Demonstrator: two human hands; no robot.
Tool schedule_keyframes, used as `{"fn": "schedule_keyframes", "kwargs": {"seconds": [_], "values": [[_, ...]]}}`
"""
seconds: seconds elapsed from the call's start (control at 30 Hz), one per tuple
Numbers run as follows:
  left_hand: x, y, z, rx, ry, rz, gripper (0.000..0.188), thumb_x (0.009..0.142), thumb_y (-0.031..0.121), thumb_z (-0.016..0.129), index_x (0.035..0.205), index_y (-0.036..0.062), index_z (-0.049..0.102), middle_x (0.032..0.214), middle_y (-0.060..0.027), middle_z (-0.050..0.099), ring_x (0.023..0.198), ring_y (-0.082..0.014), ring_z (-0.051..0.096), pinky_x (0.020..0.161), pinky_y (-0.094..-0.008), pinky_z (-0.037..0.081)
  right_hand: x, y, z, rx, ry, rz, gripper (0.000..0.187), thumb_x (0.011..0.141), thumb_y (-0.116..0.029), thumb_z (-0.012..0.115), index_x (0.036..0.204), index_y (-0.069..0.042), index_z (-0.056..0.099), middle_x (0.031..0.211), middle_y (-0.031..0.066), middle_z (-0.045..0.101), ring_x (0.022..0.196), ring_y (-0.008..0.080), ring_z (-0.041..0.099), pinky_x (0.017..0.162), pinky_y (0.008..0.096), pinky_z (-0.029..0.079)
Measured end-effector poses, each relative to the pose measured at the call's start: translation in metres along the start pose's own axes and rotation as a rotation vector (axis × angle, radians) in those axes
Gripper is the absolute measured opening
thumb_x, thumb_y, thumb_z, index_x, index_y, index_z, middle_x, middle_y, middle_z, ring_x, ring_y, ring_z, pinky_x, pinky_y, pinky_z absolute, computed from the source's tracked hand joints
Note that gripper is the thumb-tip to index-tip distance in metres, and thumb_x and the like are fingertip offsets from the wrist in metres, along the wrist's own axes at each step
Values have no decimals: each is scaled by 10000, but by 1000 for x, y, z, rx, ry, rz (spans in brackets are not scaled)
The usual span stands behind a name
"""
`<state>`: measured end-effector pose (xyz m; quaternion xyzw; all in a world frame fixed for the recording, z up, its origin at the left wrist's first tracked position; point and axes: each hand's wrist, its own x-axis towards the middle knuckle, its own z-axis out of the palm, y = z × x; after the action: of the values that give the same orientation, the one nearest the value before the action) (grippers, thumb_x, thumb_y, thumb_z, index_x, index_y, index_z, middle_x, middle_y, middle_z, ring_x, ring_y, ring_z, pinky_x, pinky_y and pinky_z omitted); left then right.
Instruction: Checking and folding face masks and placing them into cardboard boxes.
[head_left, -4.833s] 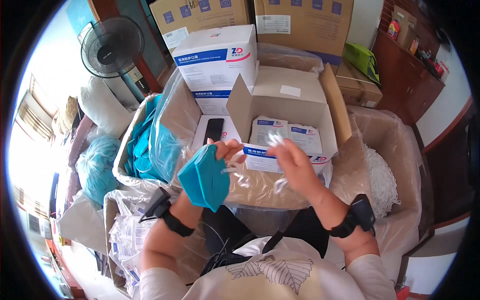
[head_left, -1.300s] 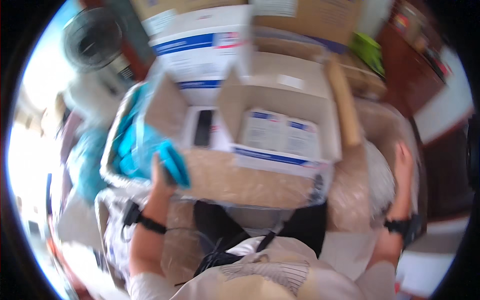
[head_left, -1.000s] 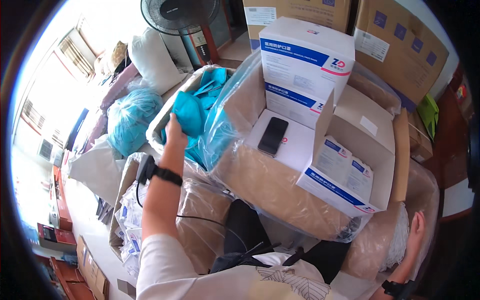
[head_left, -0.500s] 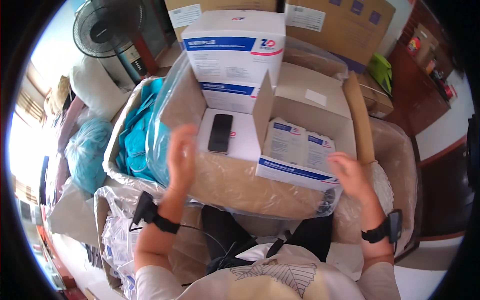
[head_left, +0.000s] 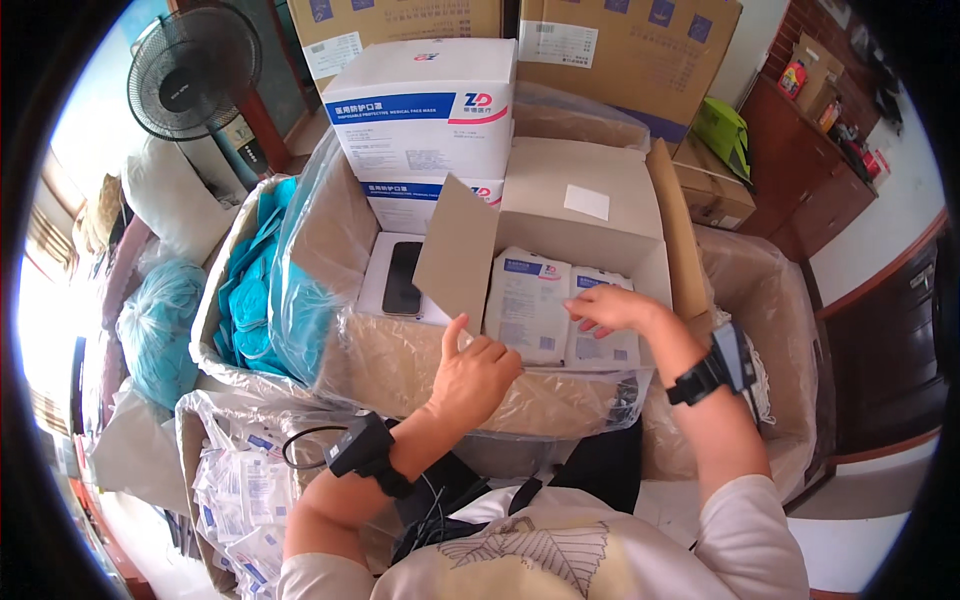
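An opened carton with a grey-brown inside [head_left: 633,238] holds two stacks of flat white packets with blue print, the left packet [head_left: 532,305] and the right packet [head_left: 606,343]. My right hand [head_left: 612,306] reaches over the right packet from the right, fingers apart and slightly bent. At the carton's front left corner is my left hand [head_left: 473,375], thumb raised away from the loosely curled fingers, nothing visible in it. Whether its fingertips touch the carton cannot be told. A raised cardboard flap [head_left: 458,248] stands above that hand.
A black phone [head_left: 403,278] lies on a white box behind the flap. White boxes [head_left: 420,125] are stacked beyond it. Plastic-lined cartons stand around, one with teal items [head_left: 255,310], another with loose packets [head_left: 235,500]. A black fan [head_left: 193,75] is at far left.
My left hand has moved right and nearer, from beside the phone to the carton's front corner. My right hand has moved left over the right packet. The view has shifted.
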<state>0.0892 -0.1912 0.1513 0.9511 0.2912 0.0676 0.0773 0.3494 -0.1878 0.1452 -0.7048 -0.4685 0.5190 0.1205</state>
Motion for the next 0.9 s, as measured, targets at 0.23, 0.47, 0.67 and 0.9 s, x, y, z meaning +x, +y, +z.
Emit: {"fn": "schedule_keyframes", "kwargs": {"seconds": [0.23,0.47,0.67,0.9], "values": [[-37,13,6,-499,302,92,112,804,196,587,856,100,617,924,-63,611,898,-223,584,884,-404,372,34,3,13,103,67,179,493,837,-445,559,1105,-31,548,1049,95,574,953,194,558,753,364,501],[-99,-64,97,-696,-1077,51,281,853,346,500,974,111,595,926,-60,616,839,-236,596,636,-364,503,39,0,18,177,59,229,461,839,-404,575,1128,-47,538,1070,75,568,964,186,545,759,353,495],[-161,-45,133,-952,-1717,-471,297,841,310,502,1041,110,591,798,20,527,654,-135,517,558,-308,465,42,4,16,188,48,210,467,857,-391,547,1164,-40,514,1096,77,545,944,185,543,757,354,497],[-242,-71,182,-1150,-1666,-765,370,872,326,484,1161,103,539,878,-33,539,628,-149,538,562,-302,470,44,3,14,139,48,212,432,868,-380,532,1135,-41,535,1064,76,555,933,190,543,747,358,495]]}}
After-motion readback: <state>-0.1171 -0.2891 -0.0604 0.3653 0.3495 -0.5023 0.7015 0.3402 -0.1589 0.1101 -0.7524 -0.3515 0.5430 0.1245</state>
